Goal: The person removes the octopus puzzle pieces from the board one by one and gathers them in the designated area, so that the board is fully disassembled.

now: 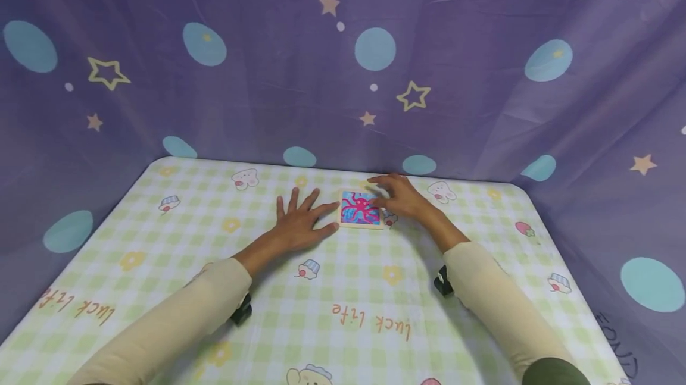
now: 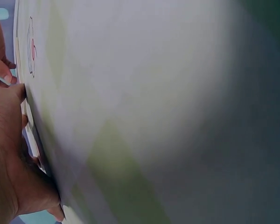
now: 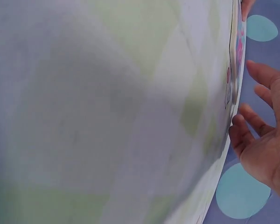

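Observation:
A small square picture puzzle [image 1: 361, 211] with a pale frame lies flat near the table's far side. It shows a pink octopus on blue. My left hand [image 1: 298, 225] is spread on the cloth, its thumb and index fingertips at the frame's left edge. Over the right edge and upper corner hovers my right hand [image 1: 403, 199], fingers loosely bent, the thumb above the picture. In the right wrist view, my right hand [image 3: 266, 126] has nothing between its fingers, and the puzzle [image 3: 239, 51] appears edge-on. The left wrist view shows my left hand [image 2: 18, 163] low against the cloth.
A green-and-white checked cloth [image 1: 257, 325] with printed cupcakes and flowers covers the table. Behind it hangs a purple curtain [image 1: 278, 75] with stars and blue ovals, close to the table's far edge. Dark wrist devices [image 1: 242, 310] sit under the sleeves.

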`<action>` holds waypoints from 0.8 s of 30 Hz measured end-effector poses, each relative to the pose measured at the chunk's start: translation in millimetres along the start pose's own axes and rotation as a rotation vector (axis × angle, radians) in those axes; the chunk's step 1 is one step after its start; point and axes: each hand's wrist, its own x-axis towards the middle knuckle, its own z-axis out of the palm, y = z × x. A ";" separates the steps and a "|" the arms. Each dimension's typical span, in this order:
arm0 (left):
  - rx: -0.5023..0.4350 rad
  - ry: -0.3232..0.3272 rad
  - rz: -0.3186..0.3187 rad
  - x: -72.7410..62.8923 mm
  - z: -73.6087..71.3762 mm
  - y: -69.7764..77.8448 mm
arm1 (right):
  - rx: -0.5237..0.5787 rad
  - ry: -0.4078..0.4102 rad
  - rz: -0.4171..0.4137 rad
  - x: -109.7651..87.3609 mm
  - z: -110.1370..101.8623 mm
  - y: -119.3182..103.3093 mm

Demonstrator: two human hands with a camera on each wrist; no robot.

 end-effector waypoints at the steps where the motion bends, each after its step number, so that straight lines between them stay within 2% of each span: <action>1: 0.002 0.004 0.001 1.7 2.2 -1.7 | -0.002 -0.001 -0.003 2.3 2.2 3.3; 4: 0.007 0.015 0.010 3.4 4.8 -3.9 | -0.002 0.017 0.003 9.9 9.7 10.3; 7: 0.009 0.014 0.005 3.0 4.1 -3.5 | 0.038 0.021 0.022 15.1 13.7 8.3; 11: 0.014 -0.010 -0.009 -1.3 -3.3 4.4 | 0.108 -0.002 0.052 14.4 9.2 -13.9; 15: 0.030 -0.032 -0.026 -5.9 -9.2 12.4 | 0.180 -0.039 0.077 5.6 -6.0 -53.8; 18: 0.054 -0.041 -0.033 -6.4 -9.9 14.4 | 0.211 -0.068 0.105 2.0 -12.6 -72.7; 24: 0.055 -0.034 -0.033 -1.4 -5.0 7.9 | 0.257 -0.162 0.141 5.7 -17.6 -80.5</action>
